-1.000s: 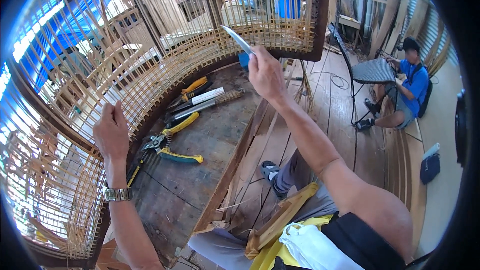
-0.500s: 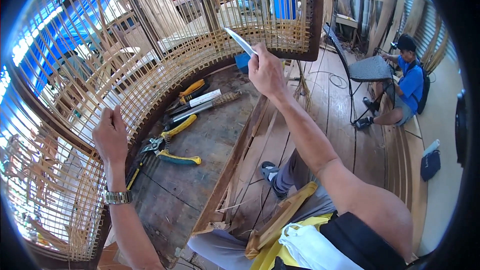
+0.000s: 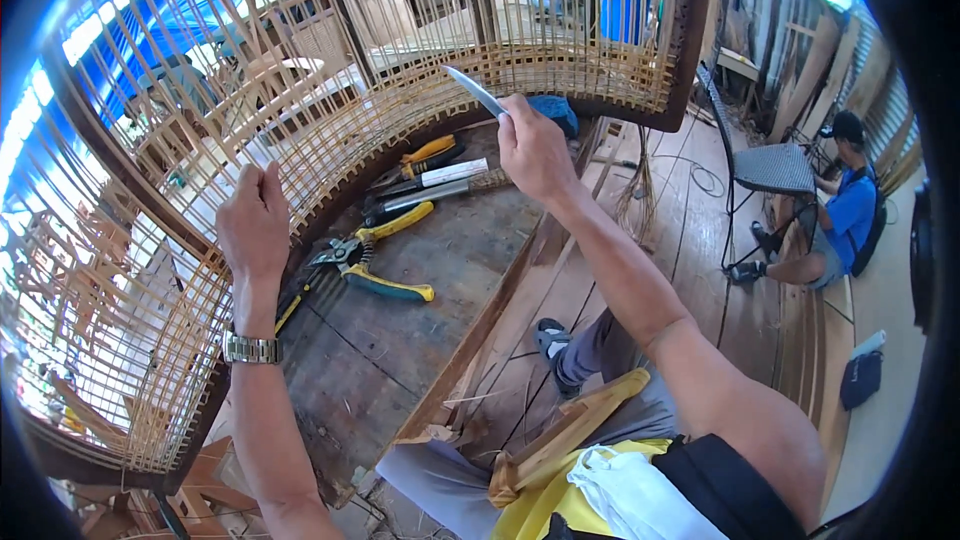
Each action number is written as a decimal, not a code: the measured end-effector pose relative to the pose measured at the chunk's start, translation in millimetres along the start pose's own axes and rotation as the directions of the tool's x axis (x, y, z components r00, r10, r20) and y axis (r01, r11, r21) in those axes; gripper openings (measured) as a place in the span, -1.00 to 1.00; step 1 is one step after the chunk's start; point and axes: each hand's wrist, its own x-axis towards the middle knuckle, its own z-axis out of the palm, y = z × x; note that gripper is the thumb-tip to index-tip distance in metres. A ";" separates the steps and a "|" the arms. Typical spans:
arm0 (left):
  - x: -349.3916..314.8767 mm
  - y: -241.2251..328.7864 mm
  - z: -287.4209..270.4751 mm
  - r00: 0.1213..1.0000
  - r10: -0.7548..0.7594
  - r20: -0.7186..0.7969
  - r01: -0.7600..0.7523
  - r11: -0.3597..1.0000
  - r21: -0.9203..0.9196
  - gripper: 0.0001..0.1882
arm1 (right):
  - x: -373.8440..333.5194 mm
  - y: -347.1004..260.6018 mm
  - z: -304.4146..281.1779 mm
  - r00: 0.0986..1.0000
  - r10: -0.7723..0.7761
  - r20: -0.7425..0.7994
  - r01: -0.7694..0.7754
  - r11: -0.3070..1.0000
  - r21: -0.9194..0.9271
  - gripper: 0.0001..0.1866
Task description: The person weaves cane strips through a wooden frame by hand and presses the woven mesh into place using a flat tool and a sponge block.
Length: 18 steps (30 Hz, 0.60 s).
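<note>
Two hands on the job: right hand (image 3: 535, 148) closed around a flat pale knife blade (image 3: 474, 92), tip pointing up-left, held just in front of the woven lower band of a curved rattan frame (image 3: 330, 130). Left hand (image 3: 255, 225) loosely curled, fingers (image 3: 262, 183) touching the frame's vertical cane strands, back of hand facing the camera; not clamped on anything I can confirm. Metal wristwatch (image 3: 250, 348) on the left wrist.

No containers in view. Both forearms come up from the lower edge, the right one angled in from the lower right.

Below and between the hands, a dark weathered wooden counter (image 3: 400, 350) carries loose tools: yellow-handled snips (image 3: 368, 262), well apart from either hand, plus a cluster of yellow, black and silver hand tools (image 3: 425, 178) nearer the frame. Blue cloth-like object (image 3: 553, 110) just beside the right hand.

Plank floor (image 3: 690, 240) at right, with a woven-seat chair (image 3: 765, 168) and a person in a blue shirt (image 3: 850, 215) seated low.
</note>
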 end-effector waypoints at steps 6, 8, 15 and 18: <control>0.5 0.9 -1.5 0.999 0.022 -0.027 -0.020 0.998 0.054 -0.65 | -1.8 10.1 3.8 0.996 0.080 -0.040 -0.081 0.997 -0.012 -0.88; -0.1 1.1 -1.2 0.999 0.030 -0.034 -0.029 0.999 0.041 -0.65 | 1.5 14.4 6.7 0.996 0.088 -0.029 -0.089 0.995 -0.045 -0.87; -0.2 1.4 -2.9 1.000 0.001 -0.002 -0.001 0.999 0.044 -0.66 | -8.6 13.7 1.1 0.996 0.072 -0.051 -0.073 0.997 -0.014 -0.87; 0.0 2.4 -3.9 1.000 0.010 -0.002 -0.010 0.999 0.039 -0.66 | -9.4 14.3 -2.7 0.994 0.105 -0.022 -0.105 0.994 -0.012 -0.87</control>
